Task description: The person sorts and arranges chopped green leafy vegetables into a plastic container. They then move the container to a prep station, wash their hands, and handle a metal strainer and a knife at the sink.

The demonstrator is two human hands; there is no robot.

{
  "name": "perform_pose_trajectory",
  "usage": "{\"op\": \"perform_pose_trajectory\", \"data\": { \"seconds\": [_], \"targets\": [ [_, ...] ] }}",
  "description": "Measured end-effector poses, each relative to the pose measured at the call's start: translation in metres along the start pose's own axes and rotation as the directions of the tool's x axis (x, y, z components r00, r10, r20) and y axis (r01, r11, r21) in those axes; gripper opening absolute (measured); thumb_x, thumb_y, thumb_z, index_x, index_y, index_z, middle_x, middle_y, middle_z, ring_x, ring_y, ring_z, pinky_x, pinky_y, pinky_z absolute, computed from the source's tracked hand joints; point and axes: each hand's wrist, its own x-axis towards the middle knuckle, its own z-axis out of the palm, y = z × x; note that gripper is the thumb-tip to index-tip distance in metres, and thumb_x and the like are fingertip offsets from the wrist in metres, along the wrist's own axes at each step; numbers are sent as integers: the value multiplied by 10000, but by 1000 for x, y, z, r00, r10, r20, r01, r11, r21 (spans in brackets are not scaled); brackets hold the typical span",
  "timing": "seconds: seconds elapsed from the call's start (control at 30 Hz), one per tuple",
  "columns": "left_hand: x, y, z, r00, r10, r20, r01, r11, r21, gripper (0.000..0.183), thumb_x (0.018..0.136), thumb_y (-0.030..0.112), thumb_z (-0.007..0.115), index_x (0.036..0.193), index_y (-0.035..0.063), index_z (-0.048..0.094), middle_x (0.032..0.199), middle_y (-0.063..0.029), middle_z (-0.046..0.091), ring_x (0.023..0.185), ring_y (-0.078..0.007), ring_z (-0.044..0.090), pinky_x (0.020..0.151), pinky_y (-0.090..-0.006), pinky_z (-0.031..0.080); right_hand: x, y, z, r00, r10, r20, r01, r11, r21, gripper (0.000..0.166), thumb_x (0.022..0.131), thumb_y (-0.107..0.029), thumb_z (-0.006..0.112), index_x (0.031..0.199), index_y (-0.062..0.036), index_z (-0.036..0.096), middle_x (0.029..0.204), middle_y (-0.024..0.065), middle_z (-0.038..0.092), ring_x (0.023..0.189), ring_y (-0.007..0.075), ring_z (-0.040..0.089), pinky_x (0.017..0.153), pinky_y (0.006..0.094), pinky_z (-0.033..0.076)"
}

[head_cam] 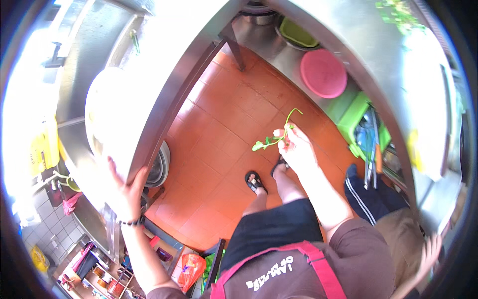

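Note:
My right hand (297, 144) is closed on a thin green herb sprig (270, 141), its stem curling upward and its leaves pointing left, above the red tiled floor. My left hand (129, 187) rests with fingers spread on the edge of the steel counter (175, 86) at the left, and a dark band circles its wrist. Beside that hand, strong glare washes out a large pale round item (108, 108) on the counter. Another green piece (134, 42) lies farther up by the sink area.
A co-worker (399, 239) stands close at my right. On the right-hand shelf are a pink basin (323, 73), a green basin (298, 33) and a green crate (354, 123) with utensils. Green leaves (401, 17) lie on the upper right counter. A metal basin (158, 166) sits under the left counter.

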Motion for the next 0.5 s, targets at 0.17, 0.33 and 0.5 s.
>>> {"op": "perform_pose_trajectory", "data": {
  "seconds": [0.17,0.33,0.5],
  "targets": [
    [-9,-18,1,993,87,74,-88,996,5,837,649,419,718,1249,-35,351,1185,-204,467,1081,-349,450,909,-394,368,-106,-64,105,986,-41,163,45,999,-20,98,886,-105,441,969,-98,493,886,150,597,673,181,582,581,250,465],
    [2,9,-15,984,176,-33,-165,962,218,834,657,320,713,1297,13,275,1207,-181,444,1134,-337,395,940,-431,322,-194,-109,177,919,-101,380,201,951,-234,115,878,-102,462,987,-112,496,870,171,593,691,189,599,609,277,505],
    [-47,193,-117,902,364,232,148,244,-959,330,881,231,482,1083,-27,512,1104,-137,545,999,-201,518,875,-313,391,-239,-130,209,915,3,403,227,822,-522,75,878,-109,462,951,-93,466,866,150,611,685,160,592,630,261,490]
  ]
}}
